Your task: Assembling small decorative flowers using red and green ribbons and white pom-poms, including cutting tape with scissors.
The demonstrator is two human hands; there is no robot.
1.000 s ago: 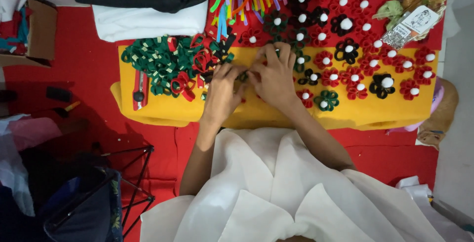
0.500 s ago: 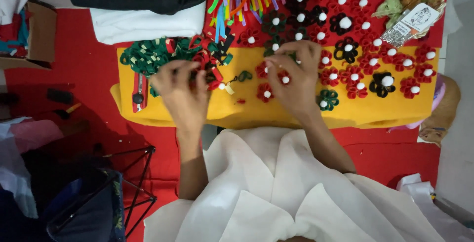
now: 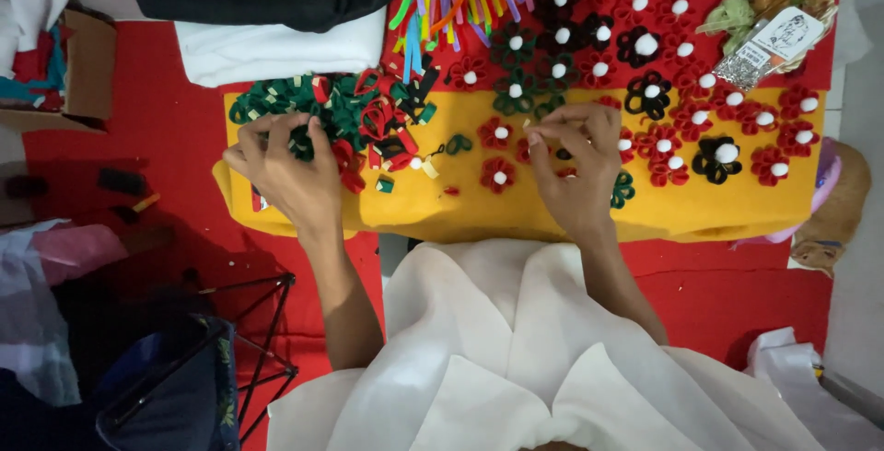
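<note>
The left hand (image 3: 285,170) rests over the edge of a pile of green, red and black ribbon loops (image 3: 345,115) at the left end of a yellow felt sheet (image 3: 552,216); its fingertips curl into the loops, but whether its grip has closed on any one piece cannot be told. The right hand (image 3: 575,166) sits near the middle of the sheet, its grip pinched with thumb and forefinger on something small at the fingertips, too small to make out. Just left of that hand lie two red ribbon flowers with white centres (image 3: 497,152), and a green loop (image 3: 622,190) shows at its right side. Finished red and black flowers (image 3: 700,138) spread across the right half of the sheet and onto the red cloth (image 3: 129,138) beyond. A bundle of coloured strips (image 3: 451,0) lies at the top, beside a folded white cloth (image 3: 276,46).
</note>
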